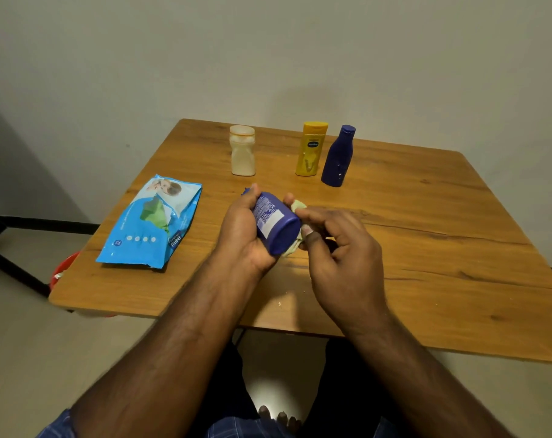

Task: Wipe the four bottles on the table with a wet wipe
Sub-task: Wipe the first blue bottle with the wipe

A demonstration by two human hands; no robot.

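above the middle of the wooden table [426, 248], a blue bottle [276, 224] is held tilted, its flat base turned toward the camera and its cap end pointing away to the left. it is gripped by the left hand [241, 230], whose fingers are curled around the labelled body. a pale wet wipe [295, 227] is pinched by the right hand [338, 248] and pressed against the right side of the bottle, near its base; only crumpled bits of the wipe are seen above and below the thumb.

toward the far edge, three more bottles are left standing upright: a whitish translucent bottle [243, 151] on the left, a yellow bottle [312, 148] to its right, and a dark blue bottle [338, 156] just beside the yellow one. a blue pack of wipes [151, 222] is laid flat on the left part of the table, well apart from the hands.
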